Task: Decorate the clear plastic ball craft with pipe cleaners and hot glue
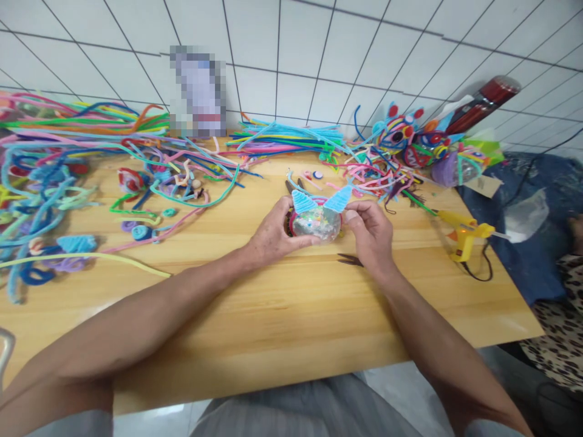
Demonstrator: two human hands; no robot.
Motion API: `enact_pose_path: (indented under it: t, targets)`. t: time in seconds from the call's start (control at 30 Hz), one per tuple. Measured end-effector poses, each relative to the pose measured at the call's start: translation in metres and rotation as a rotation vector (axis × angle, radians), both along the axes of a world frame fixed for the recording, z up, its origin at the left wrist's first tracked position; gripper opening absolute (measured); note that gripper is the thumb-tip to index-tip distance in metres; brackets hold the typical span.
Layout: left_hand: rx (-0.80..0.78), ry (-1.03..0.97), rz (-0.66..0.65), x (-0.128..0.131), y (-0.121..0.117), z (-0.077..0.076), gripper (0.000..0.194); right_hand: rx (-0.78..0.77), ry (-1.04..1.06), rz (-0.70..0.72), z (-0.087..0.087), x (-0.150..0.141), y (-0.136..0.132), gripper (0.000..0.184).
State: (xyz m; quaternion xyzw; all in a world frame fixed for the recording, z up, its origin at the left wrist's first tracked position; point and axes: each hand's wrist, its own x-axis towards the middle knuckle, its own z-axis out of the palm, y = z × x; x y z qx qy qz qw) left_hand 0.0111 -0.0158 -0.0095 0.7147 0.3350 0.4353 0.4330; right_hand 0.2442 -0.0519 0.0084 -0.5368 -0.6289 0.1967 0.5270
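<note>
Both my hands hold a small clear ball [317, 222] filled with colourful bits, ringed in pink and topped with two light-blue pipe-cleaner ears. My left hand [273, 233] wraps round its left side, fingers closed on it. My right hand [371, 229] grips its right side, thumb and fingers pinching near the right ear [339, 198]. The ball is held just above the wooden table [282, 315], near its middle.
Heaps of coloured pipe cleaners [54, 164] cover the table's left and back. Finished pipe-cleaner figures [410, 142] sit at the back right. A yellow glue gun [464, 233] lies to the right with its cord. Dark scissors [350, 260] lie under my right wrist.
</note>
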Motion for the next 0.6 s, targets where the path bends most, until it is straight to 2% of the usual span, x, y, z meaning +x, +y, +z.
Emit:
enact_pose_path:
  t: [0.2,0.47,0.6]
  targets:
    - [0.018,-0.002,0.001,0.0004,-0.0002,0.0004,0.07,-0.049,0.013,0.001,-0.0012,-0.0032,0.0059,0.016]
    - [-0.023,-0.006,0.001,0.0003,0.0,-0.0002,0.073,0.016,-0.127,-0.009,0.0067,-0.0051,0.0055,0.013]
    - [-0.051,-0.044,-0.005,0.0013,0.0003,-0.0002,0.073,-0.019,-0.062,0.025,0.0038,-0.004,0.0059,0.019]
